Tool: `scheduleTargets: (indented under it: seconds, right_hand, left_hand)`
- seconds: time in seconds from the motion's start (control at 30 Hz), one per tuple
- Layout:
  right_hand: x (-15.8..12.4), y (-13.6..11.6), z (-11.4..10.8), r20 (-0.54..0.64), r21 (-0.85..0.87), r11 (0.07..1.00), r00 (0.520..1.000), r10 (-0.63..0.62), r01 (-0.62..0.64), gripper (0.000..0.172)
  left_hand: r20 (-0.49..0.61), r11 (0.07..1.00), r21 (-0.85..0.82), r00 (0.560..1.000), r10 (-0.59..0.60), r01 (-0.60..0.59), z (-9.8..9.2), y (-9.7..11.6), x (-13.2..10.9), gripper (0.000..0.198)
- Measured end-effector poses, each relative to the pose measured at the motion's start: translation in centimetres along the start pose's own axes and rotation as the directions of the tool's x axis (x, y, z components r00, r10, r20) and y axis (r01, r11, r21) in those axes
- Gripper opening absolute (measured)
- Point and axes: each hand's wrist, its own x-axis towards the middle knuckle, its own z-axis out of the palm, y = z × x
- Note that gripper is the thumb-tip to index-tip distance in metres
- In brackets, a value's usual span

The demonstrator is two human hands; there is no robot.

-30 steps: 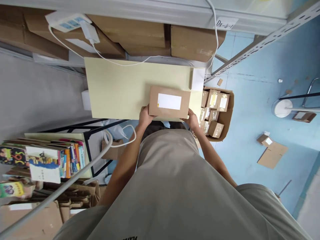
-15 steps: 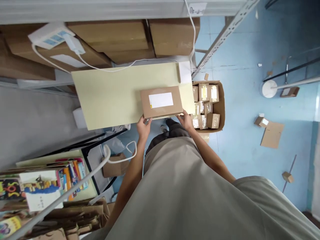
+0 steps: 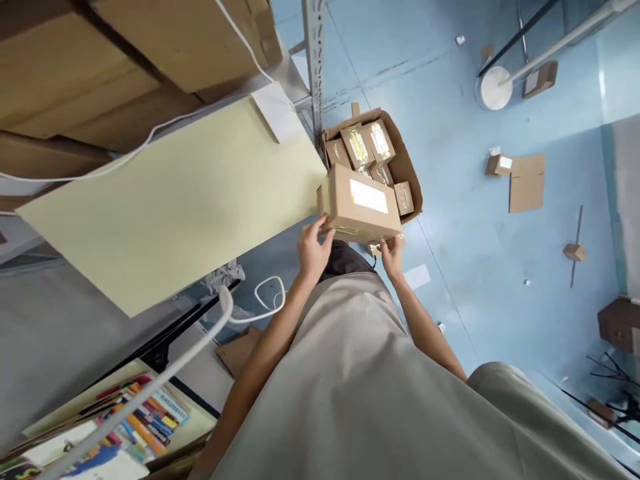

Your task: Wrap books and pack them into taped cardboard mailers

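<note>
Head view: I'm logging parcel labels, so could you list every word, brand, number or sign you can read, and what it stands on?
No text can be read.
White label on the held box: too washed out.
Labels on the small boxes in the open carton: too small and glary.
Floor label on the small floor box at right: too small.
Books at lower left: too small and blurred.

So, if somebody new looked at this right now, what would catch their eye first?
Probably the cardboard box with a white label, held between the left hand and right hand near the middle of the view. Just beyond it, an open carton holding several taped boxes stands out against the blue floor. The pale yellow tabletop spreads to the left.
</note>
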Motion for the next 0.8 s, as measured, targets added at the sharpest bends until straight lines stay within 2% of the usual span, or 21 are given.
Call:
scheduleTargets:
  seconds: [0.1, 0.2, 0.3, 0.4, 0.53, 0.63, 0.73, 0.8]
  right_hand:
    - [1.9, 2.3, -2.2, -0.197, 0.115, 0.987, 0.971, 0.132, -0.111, 0.053]
    - [5.1, 4.1, -3.7, -0.304, 0.233, 0.936, 0.895, 0.327, -0.263, 0.048]
    - [8.8, 5.9, -4.4, -0.335, 0.302, 0.877, 0.820, 0.464, -0.373, 0.047]
    - [13.1, 7.9, -4.2, -0.320, 0.306, 0.842, 0.785, 0.531, -0.445, 0.047]
    - [19.7, 11.2, -2.9, -0.295, 0.292, 0.805, 0.751, 0.590, -0.517, 0.046]
    - [24.8, 14.2, -1.8, -0.281, 0.254, 0.792, 0.741, 0.609, -0.555, 0.043]
    - [29.2, 17.2, -0.8, -0.247, 0.184, 0.798, 0.759, 0.602, -0.574, 0.045]
    - [31.7, 18.9, 0.0, -0.168, 0.123, 0.821, 0.804, 0.571, -0.557, 0.047]
  left_hand:
    - [0.208, 0.985, 0.063, 0.967, 0.144, -0.160, 5.6, 3.0, 3.3, 0.061]
    - [0.363, 0.963, 0.084, 0.908, 0.209, -0.255, 12.2, 4.4, 7.5, 0.067]
    - [0.470, 0.953, 0.111, 0.860, 0.198, -0.281, 18.5, 4.3, 12.2, 0.071]
    - [0.538, 0.947, 0.130, 0.823, 0.181, -0.293, 24.2, 3.1, 17.2, 0.073]
    - [0.607, 0.944, 0.158, 0.783, 0.139, -0.290, 31.1, 0.2, 23.8, 0.076]
    - [0.625, 0.953, 0.174, 0.776, 0.089, -0.249, 35.5, -3.6, 27.9, 0.083]
    - [0.625, 0.967, 0.186, 0.781, 0.019, -0.172, 38.4, -9.0, 31.1, 0.089]
    - [0.624, 0.970, 0.215, 0.780, -0.050, -0.110, 39.3, -12.8, 33.2, 0.093]
